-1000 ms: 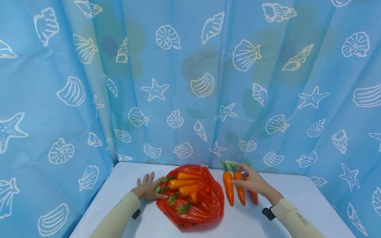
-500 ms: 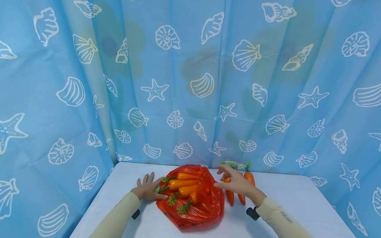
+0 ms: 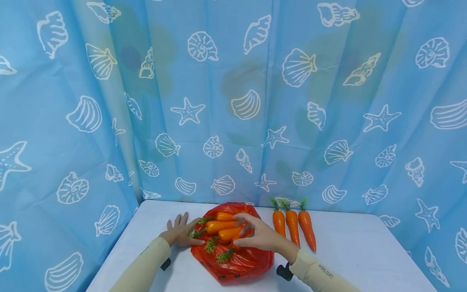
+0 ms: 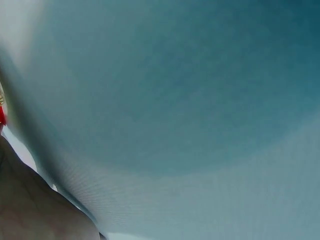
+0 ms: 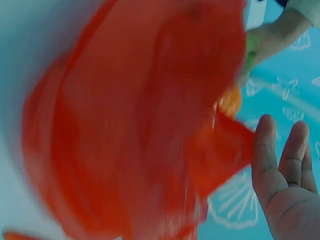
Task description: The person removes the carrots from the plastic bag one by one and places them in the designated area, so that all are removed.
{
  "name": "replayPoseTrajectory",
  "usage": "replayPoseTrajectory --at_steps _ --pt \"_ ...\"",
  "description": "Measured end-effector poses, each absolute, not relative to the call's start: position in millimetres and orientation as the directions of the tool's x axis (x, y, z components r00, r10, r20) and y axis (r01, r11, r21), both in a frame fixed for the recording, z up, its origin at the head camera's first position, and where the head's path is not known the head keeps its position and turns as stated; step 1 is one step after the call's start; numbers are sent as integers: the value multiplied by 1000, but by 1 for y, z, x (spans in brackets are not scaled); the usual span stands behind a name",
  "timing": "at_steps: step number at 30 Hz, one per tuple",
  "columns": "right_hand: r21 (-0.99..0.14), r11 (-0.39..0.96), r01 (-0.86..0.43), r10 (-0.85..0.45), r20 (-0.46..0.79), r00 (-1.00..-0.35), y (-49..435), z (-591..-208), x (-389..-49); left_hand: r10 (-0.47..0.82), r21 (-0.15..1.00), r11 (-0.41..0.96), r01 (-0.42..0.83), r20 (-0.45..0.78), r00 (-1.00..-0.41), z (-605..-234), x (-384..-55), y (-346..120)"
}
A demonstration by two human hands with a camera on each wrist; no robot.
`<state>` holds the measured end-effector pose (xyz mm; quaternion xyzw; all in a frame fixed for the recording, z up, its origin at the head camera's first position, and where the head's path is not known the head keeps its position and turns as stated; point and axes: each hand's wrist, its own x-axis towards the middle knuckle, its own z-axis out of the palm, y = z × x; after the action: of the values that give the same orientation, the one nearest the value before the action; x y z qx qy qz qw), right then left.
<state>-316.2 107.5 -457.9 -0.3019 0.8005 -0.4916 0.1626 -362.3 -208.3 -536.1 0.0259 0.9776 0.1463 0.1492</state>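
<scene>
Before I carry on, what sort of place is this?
Probably a staged tabletop workspace: a white table, blue seashell-print curtains behind and beside it, and three carrots lined up near a red bag.

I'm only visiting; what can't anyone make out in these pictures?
Tips of the bagged carrots: head view, behind the right hand and red bag.
Lettering on the right sleeve: head view, too small.
Fingers of the left hand: left wrist view, cut off by the left edge.
Bag's surface detail: right wrist view, blurred.

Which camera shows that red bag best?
The head view: nearly all of the red bag, plus its carrots, shows. The right wrist view is close but blurred; the left wrist view has probably just a bit of it.
</scene>
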Motion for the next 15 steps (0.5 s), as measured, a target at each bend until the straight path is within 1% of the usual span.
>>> replayPoseTrajectory --at_steps 5,11,13,15 --pt "-908 315 -277 -647 8 -763 88 -465 -304 92 298 955 5 -279 -956 -535 -359 -210" --pt "-914 326 -241 -678 -48 -734 78 -475 -298 84 283 959 4 -269 -960 -535 -360 -210" --pt "-899 358 -251 -668 -59 -742 79 -479 -298 78 278 961 -4 -284 -956 -535 -360 -209" --pt "-886 385 -257 -643 -58 -764 82 -481 -301 80 284 959 -5 -287 -954 -535 -361 -208"
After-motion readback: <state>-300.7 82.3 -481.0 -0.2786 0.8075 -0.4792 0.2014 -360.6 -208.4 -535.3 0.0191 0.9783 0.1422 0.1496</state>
